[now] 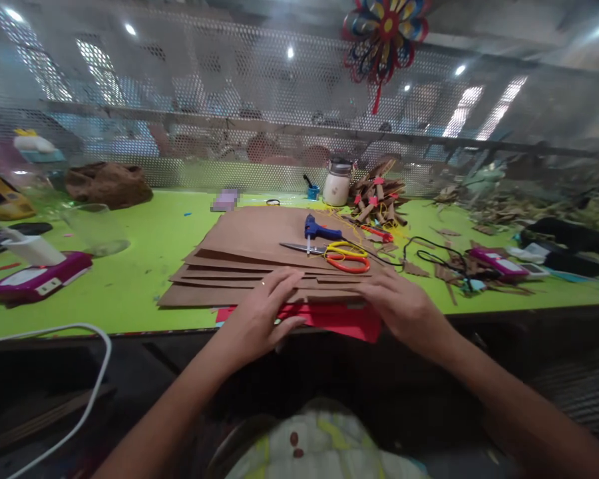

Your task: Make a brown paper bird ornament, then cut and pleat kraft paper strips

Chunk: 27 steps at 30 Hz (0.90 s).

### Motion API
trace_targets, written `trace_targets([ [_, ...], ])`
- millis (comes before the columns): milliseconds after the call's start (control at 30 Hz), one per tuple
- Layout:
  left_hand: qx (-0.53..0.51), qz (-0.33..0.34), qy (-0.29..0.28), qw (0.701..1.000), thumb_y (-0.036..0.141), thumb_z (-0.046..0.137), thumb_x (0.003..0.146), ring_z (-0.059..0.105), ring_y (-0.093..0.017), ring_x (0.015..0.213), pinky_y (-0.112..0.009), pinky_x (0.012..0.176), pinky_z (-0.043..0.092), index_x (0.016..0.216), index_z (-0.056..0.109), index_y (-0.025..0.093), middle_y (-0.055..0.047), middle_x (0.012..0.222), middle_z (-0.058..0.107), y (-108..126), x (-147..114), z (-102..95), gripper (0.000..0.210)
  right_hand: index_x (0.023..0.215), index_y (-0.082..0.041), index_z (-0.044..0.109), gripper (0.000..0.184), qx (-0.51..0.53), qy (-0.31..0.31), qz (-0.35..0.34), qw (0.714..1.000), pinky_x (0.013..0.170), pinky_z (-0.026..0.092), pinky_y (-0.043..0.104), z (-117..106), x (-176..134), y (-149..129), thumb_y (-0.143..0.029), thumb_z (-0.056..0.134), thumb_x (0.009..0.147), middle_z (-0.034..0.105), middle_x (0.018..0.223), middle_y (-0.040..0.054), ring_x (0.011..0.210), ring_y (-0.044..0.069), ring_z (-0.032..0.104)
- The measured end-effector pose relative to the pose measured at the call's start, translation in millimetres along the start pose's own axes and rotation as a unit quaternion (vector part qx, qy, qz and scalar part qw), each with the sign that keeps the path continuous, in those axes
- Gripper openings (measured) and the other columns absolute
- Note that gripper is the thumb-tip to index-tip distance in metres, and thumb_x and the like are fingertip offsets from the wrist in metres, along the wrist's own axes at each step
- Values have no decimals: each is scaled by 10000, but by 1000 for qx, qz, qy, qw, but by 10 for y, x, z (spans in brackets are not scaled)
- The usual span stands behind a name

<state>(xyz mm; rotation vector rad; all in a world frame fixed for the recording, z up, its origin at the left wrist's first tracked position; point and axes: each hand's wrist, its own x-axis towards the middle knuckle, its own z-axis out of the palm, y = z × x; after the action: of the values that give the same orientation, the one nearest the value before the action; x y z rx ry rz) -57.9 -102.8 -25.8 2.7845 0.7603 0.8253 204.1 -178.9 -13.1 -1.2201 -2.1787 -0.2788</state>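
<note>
Brown sheets [249,233] lie stacked on the worktop [154,246], just ahead of both hands, their long axis running left to right. The left hand [267,309] meets the front edge near its middle, thumb parted from fingers; the right hand [406,306] meets the right front corner, fingers bent. Whether either clamps the sheets cannot be told. Red paper [347,322] shows beneath. Scissors [324,251] on top point leftward, handles nearer the right hand.
</note>
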Motion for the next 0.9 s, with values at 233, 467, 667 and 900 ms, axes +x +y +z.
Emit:
trace_targets([
  [233, 100, 45, -116, 987, 180, 528, 756, 289, -296, 1308, -493, 1051, 271, 1260, 466, 231, -114, 1366, 412, -100, 256, -36, 510, 938, -232, 674, 163, -3, 194, 221, 956, 896, 478, 420, -202, -570, 242, -273, 582, 811, 694, 937, 54, 925, 241, 639],
  [467, 218, 33, -174, 960, 150, 487, 752, 512, -274, 1097, -416, 911, 390, 1235, 491, 217, -116, 1244, 533, -125, 558, -77, 487, 930, -231, 676, 188, 19, 231, 183, 955, 820, 526, 336, -189, -797, 105, -164, 641, 757, 688, 888, 19, 841, 196, 654],
  [667, 205, -21, -201, 958, 52, 425, 729, 611, -215, 860, -288, 745, 431, 1072, 607, 185, -95, 963, 668, -239, 687, -73, 410, 1091, -227, 629, 338, 94, 67, 40, 993, 795, 517, 371, -254, -611, -179, -69, 533, 809, 670, 1010, 77, 955, 215, 601],
  [900, 166, -104, -280, 940, 107, 420, 699, 572, -177, 642, -249, 569, 378, 893, 670, 172, -80, 801, 678, -302, 1009, -304, 323, 1105, -206, 602, 325, 44, 23, -47, 998, 789, 484, 400, -39, -315, -77, -59, 488, 838, 670, 1016, 87, 962, 211, 551],
])
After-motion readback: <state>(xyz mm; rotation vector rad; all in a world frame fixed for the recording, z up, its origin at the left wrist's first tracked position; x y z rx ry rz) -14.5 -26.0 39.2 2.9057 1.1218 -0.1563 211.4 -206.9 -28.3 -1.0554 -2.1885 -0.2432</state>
